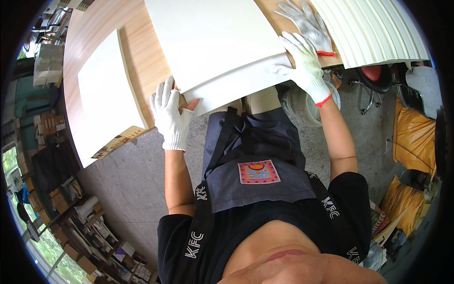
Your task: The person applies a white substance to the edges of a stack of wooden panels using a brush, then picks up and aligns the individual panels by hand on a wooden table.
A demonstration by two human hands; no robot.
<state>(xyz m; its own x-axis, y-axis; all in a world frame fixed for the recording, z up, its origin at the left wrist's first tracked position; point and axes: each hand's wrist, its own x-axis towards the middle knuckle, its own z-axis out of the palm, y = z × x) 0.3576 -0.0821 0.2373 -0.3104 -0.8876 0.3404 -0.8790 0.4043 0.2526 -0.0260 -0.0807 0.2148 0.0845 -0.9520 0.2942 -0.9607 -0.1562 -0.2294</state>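
A large white sheet (215, 35) lies on the wood-grain table in front of me. Along its near edge runs a smooth white strip (236, 84), reaching past the table's front; I cannot tell whether it is a separate piece or a lower layer. My left hand (171, 116), in a white knit glove with bare thumb tip, rests at the strip's left end, thumb on it and fingers stretched along the side. At the right end my right hand (305, 66), gloved with a red cuff, has its fingers spread and thumb over the strip. Loose grey-white gloves (307, 26) lie just beyond it.
A white-topped stack (106, 83) with a brown printed edge sits at the left on the table (139, 54). Ridged white sheets (373, 31) are at the right. Below are a clear round bin (307, 111), a stool (376, 75) and yellow sacks (411, 137).
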